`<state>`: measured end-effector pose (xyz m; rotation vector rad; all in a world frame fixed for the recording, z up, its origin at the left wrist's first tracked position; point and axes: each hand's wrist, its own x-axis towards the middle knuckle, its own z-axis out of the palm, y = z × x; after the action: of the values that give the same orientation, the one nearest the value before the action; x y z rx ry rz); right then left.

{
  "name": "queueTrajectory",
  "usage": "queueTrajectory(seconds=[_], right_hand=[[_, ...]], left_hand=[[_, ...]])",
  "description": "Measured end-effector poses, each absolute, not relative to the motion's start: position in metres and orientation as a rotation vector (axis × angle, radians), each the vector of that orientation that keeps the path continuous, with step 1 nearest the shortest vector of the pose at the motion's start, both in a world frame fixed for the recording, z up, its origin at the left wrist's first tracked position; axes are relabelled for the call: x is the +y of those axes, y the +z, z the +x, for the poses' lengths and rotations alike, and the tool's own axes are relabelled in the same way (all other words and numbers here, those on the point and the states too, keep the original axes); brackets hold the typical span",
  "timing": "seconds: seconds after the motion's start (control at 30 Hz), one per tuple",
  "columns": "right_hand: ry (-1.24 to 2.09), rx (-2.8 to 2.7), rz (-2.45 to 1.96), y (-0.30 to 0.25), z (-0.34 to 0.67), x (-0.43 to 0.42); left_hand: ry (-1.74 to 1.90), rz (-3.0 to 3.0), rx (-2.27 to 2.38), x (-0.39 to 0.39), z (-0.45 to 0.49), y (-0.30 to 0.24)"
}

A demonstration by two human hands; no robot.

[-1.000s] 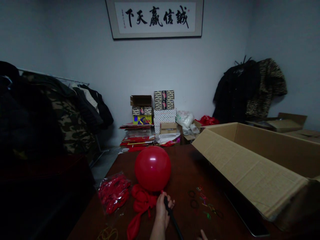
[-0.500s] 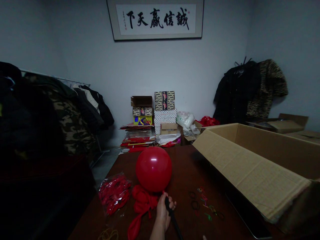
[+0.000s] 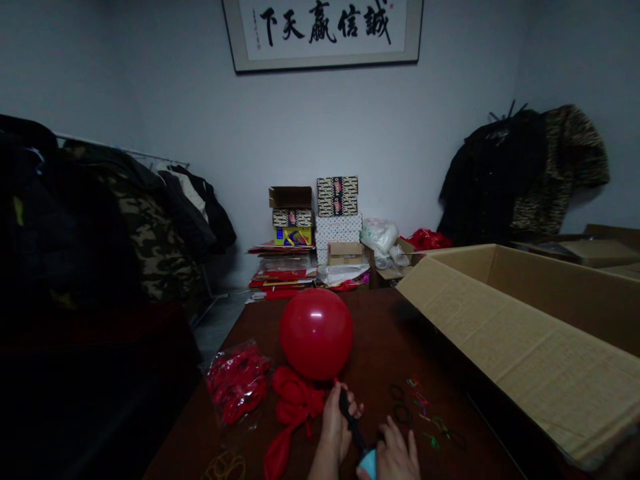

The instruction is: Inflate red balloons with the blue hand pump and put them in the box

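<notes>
An inflated red balloon (image 3: 316, 335) stands above the table, its neck pinched in the fingers of my left hand (image 3: 334, 425). Along that same hand runs the black shaft of a balloon pump (image 3: 356, 432), its tip near the balloon's neck. The pump's light blue part (image 3: 369, 461) is at the bottom edge, partly cut off. My right hand (image 3: 395, 452) is closed around the side of this blue part, fingers partly stretched. Limp red cloth-like material (image 3: 295, 403) lies just left of my left hand.
A clear bag of red items (image 3: 237, 383) lies on the brown table (image 3: 380, 320) at left. Yellowish bands (image 3: 224, 467) are at the front. Coloured rubber bands (image 3: 420, 400) lie scattered to the right. A large open cardboard box (image 3: 493, 327) takes up the right side.
My right hand has come up into view from the bottom edge to the pump's blue part, now visible. My left hand still grips the balloon's neck. The view has shifted slightly.
</notes>
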<state>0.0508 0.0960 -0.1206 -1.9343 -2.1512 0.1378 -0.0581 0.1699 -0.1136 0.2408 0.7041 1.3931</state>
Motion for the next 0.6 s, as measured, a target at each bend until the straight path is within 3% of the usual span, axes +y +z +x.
queueTrajectory(seconds=[0.6], right_hand=[[0.178, -2.077, -1.909, -0.093, 0.031, 0.111]], left_hand=[[1.418, 0.224, 0.754, 0.176, -0.057, -0.120]])
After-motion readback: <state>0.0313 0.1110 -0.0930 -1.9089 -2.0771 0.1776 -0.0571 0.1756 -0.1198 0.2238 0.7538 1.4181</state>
